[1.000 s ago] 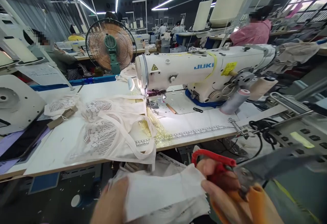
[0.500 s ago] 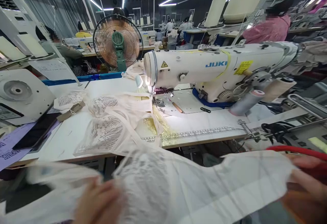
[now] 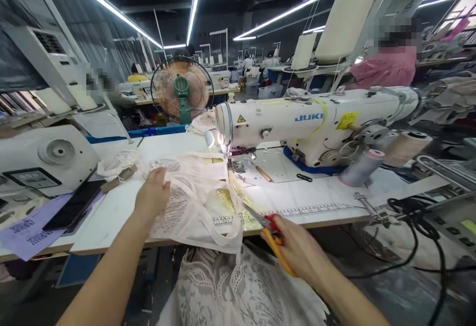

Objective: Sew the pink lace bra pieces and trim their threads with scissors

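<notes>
My left hand (image 3: 154,192) is up on the table, its fingers closed on the edge of a white lace bra (image 3: 176,212). That bra lies in front of the sewing machine needle, its straps trailing over the table's front edge. In my right hand (image 3: 297,244) is a pair of scissors (image 3: 273,229) with red and orange handles. Their blades point up and left, close to the bra's strap; whether they touch it I cannot tell. A second white lace bra (image 3: 230,286) hangs below the table edge, between my forearms.
A white sewing machine (image 3: 271,120) stands at the table's back, with a thread cone (image 3: 362,167) to its right. A phone (image 3: 74,206) and purple paper (image 3: 33,227) lie left. A fan (image 3: 182,88) stands behind. Cables (image 3: 412,246) hang at the right.
The white garment stretched between my hands has dropped below the table edge. My left hand has gone up to the bra on the table; my right hand has come inward with the scissors.
</notes>
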The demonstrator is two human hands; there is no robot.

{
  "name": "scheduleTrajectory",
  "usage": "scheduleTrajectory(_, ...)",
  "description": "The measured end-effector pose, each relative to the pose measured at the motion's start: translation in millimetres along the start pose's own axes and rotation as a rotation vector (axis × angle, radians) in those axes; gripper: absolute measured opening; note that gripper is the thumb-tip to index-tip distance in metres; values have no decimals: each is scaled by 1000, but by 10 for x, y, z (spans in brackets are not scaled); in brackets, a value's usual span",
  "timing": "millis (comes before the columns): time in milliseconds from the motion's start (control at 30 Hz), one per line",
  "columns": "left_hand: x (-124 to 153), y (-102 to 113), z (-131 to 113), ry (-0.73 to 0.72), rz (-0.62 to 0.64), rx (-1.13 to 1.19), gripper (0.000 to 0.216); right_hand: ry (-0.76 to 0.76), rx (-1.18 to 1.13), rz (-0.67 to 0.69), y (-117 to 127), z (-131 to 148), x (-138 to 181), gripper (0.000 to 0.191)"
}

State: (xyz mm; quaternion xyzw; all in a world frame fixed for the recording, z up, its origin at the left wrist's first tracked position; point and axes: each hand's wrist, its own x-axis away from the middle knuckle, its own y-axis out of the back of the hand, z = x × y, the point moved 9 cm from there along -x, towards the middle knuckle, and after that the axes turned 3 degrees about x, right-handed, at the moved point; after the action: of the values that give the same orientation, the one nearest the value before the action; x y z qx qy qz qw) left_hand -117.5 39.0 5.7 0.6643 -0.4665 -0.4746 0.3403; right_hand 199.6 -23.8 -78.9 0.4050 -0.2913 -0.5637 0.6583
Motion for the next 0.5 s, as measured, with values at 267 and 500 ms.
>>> scheduleTrajectory(267,-182,-235,488,200,50,132,27,37,-53,3,-336,739,-561,17)
scheduleTrajectory(500,785,288,1137,372,-81,434,53,46,-516,58,-267,441,-248,15)
